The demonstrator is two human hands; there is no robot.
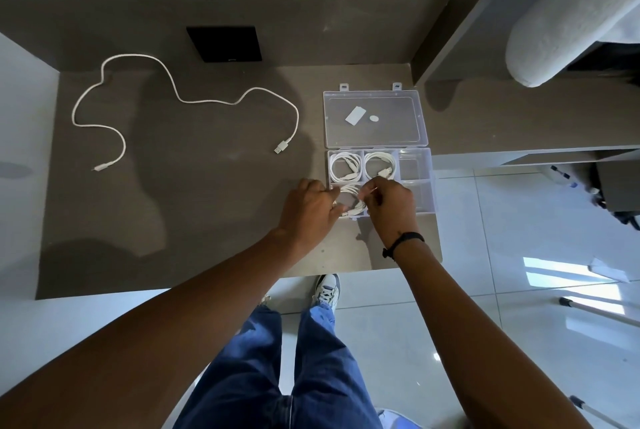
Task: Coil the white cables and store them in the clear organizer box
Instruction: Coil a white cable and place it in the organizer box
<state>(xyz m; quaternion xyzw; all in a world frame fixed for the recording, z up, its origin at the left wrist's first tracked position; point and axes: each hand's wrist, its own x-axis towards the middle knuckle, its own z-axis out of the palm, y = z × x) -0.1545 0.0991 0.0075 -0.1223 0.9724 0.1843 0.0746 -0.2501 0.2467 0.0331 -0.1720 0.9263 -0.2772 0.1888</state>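
The clear organizer box (417, 165) lies open at the desk's right front, its lid (375, 118) folded back. Two coiled white cables sit in its back compartments, one at the left (344, 167) and one in the middle (380, 165). A third coiled cable (350, 198) rests in the front left compartment. My left hand (308, 210) and my right hand (393, 205) both pinch this coil, partly hiding it. One loose white cable (180, 99) lies uncoiled across the left of the desk, its USB plug (282, 146) pointing toward the box.
The brown desk (207, 203) ends just right of the box, with tiled floor (519, 290) beyond. A black square panel (225, 44) lies at the back. A grey padded roll (568, 12) sits on a shelf at the upper right. My legs and shoes stand below the desk's front edge.
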